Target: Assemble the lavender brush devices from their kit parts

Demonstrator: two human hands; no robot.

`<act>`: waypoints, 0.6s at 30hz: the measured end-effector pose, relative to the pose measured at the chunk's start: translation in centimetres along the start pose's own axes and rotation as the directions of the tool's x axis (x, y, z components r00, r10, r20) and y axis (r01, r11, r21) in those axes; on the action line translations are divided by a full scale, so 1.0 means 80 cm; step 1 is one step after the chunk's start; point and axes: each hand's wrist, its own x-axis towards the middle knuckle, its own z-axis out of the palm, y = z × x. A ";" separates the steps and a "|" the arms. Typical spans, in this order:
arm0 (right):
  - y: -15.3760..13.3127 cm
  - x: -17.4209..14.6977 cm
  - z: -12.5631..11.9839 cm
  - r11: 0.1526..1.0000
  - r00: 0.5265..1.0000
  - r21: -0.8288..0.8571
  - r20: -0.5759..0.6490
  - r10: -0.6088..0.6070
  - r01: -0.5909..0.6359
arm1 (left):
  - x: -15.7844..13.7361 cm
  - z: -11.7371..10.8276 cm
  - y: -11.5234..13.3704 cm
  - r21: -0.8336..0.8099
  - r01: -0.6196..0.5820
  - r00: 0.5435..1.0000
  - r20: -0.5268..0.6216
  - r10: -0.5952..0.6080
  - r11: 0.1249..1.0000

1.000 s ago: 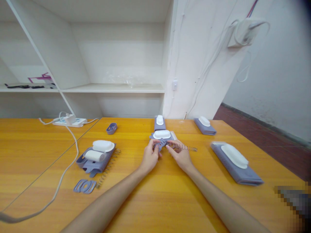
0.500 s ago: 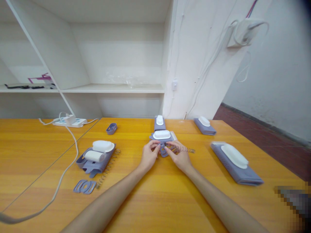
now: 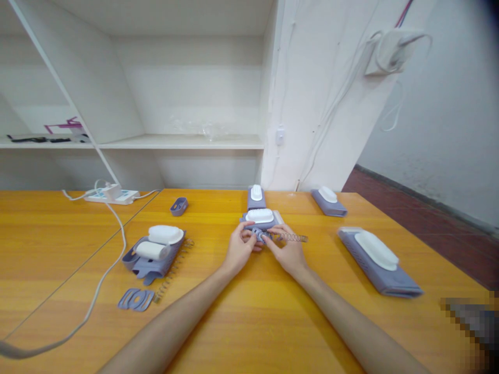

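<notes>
My left hand (image 3: 240,245) pinches a small grey-purple plastic plate (image 3: 259,235) with cut-outs near the middle of the table. From the other side, my right hand (image 3: 287,248) grips the same plate, its fingers closed. A metal coil spring (image 3: 293,237) sticks out to the right past my right hand; its left end is hidden by the fingers. Just beyond both hands lies a grey-purple case with a white bristled brush (image 3: 260,216) on top. The plate's far edge is partly covered by my fingers.
At the left are an open case with a white roller (image 3: 152,251), another spring (image 3: 171,275) and a flat plate (image 3: 136,300). Closed cases with white brushes (image 3: 376,250) lie at the right. A white cable (image 3: 113,270) crosses the table's left from a power strip (image 3: 122,196).
The plate between my hands has tipped from facing me to lying flatter. The spring has shifted slightly left and up. Both hands have stayed nearly in place.
</notes>
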 end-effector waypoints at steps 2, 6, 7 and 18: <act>0.001 0.000 0.000 1.000 1.000 -0.003 0.013 0.013 -0.013 | -0.001 0.001 0.003 0.012 0.009 1.000 0.021 -0.009 1.000; 0.000 0.001 -0.001 0.998 0.998 0.014 0.032 0.053 -0.054 | 0.000 0.001 0.003 -0.002 0.037 0.998 0.043 -0.037 0.999; 0.000 0.002 -0.001 0.997 0.997 0.025 0.032 0.068 -0.069 | 0.001 0.000 0.003 -0.014 0.046 0.998 0.044 -0.045 0.999; -0.004 0.007 -0.005 0.963 0.976 0.158 0.035 0.214 -0.216 | 0.001 0.002 0.003 -0.035 0.066 0.997 0.047 -0.064 0.997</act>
